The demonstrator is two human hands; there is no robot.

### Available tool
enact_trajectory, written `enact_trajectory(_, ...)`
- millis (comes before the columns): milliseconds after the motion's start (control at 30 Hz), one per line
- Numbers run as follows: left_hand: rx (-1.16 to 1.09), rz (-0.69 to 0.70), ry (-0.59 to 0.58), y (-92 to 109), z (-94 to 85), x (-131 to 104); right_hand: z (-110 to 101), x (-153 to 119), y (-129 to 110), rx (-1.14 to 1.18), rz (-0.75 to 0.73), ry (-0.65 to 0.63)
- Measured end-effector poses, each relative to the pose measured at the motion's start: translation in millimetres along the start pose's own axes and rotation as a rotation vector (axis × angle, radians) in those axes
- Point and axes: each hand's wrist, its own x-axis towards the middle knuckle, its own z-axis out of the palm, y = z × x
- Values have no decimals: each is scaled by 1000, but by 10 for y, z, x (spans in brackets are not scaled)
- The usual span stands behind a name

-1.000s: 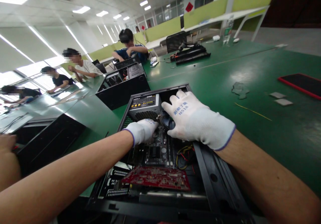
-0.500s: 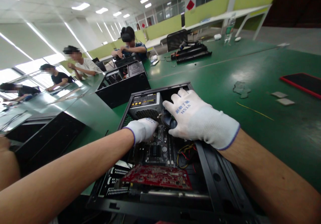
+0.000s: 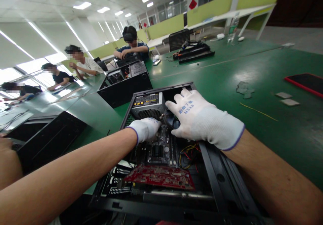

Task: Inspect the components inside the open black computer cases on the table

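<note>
An open black computer case (image 3: 218, 174) lies in front of me with its insides facing up. My right hand (image 3: 189, 114), in a white glove, curves over a dark round cooling fan (image 3: 171, 120), thumb and forefinger at its rim. Beside the fan, my gloved left hand (image 3: 148, 129) reaches down to the motherboard (image 3: 161, 151) with its fingers drawn together. Their tips are hidden, so what they hold cannot be seen. A silver power supply (image 3: 148, 106) sits behind both hands. Nearer me, a red circuit board (image 3: 161, 177) stands across the case.
Another open computer case (image 3: 123, 83) stands beyond mine, and a black case (image 3: 50, 137) lies at the left. On the green table (image 3: 264, 144) are a red-edged black tablet-like object (image 3: 306, 83), a yellow strip (image 3: 258, 111) and small flat pieces. Several people sit farther off.
The view has shifted very slightly. Both hands stay in nearly the same place, the right over the fan and the left beside it.
</note>
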Motion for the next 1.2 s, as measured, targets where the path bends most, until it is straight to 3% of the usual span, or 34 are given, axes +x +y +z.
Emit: enact_trajectory(1200, 1, -3, -16, -29, 32, 31, 0, 3, -3, 3, -2, -17)
